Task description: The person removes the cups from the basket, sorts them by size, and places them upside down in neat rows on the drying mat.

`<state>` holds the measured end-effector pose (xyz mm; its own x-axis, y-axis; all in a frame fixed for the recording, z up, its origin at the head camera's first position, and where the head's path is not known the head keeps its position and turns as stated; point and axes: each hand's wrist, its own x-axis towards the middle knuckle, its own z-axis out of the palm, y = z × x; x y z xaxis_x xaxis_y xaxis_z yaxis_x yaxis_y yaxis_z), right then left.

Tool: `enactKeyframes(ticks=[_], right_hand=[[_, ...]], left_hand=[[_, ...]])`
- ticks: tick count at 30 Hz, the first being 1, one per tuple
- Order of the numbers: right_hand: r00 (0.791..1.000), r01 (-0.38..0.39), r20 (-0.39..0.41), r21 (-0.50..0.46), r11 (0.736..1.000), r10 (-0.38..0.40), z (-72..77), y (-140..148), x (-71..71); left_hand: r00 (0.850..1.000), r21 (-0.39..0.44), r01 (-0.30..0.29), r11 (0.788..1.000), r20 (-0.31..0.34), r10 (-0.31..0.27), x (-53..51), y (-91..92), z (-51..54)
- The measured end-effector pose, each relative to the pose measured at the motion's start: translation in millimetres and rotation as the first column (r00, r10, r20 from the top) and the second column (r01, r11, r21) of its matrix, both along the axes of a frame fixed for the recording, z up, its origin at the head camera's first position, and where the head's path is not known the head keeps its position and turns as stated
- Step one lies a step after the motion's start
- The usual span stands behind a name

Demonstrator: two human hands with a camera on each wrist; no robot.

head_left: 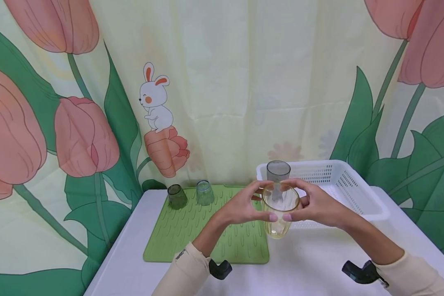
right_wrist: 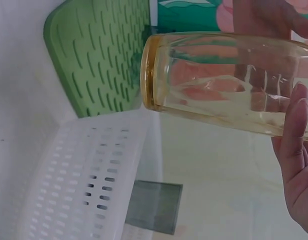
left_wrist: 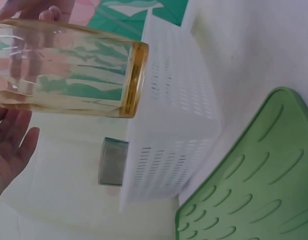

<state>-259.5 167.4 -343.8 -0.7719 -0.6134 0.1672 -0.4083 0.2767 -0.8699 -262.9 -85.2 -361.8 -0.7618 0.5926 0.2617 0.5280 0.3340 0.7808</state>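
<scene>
Between both hands an amber-tinted drinking glass (head_left: 277, 224) is held upright, its open rim toward the head camera. My left hand (head_left: 246, 203) grips its left side near the rim, thumb in front and fingers behind. On the other side my right hand (head_left: 316, 204) grips it the same way. Both wrist views show the glass's thick base (left_wrist: 136, 80) hanging free in the air. A grey glass (head_left: 278, 169) stands in the white basket (head_left: 377, 205), just behind the held glass.
A green drying mat (head_left: 203, 242) lies left of the basket on the white table (head_left: 303, 271). On its far left part are a dark glass (head_left: 177, 197) and a bluish glass (head_left: 205, 193). A printed curtain (head_left: 222, 82) hangs behind the table.
</scene>
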Motion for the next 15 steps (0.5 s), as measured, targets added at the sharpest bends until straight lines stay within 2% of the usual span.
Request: enactKeyframes(ticks=[15], right_hand=[[0.999,-0.045,0.029,-0.020,0.999,0.046,-5.1,-5.4,4.6]], left_hand=[[1.000,0.011,-0.013,1.000,0.015,0.013,3.1,-2.2,-3.0]])
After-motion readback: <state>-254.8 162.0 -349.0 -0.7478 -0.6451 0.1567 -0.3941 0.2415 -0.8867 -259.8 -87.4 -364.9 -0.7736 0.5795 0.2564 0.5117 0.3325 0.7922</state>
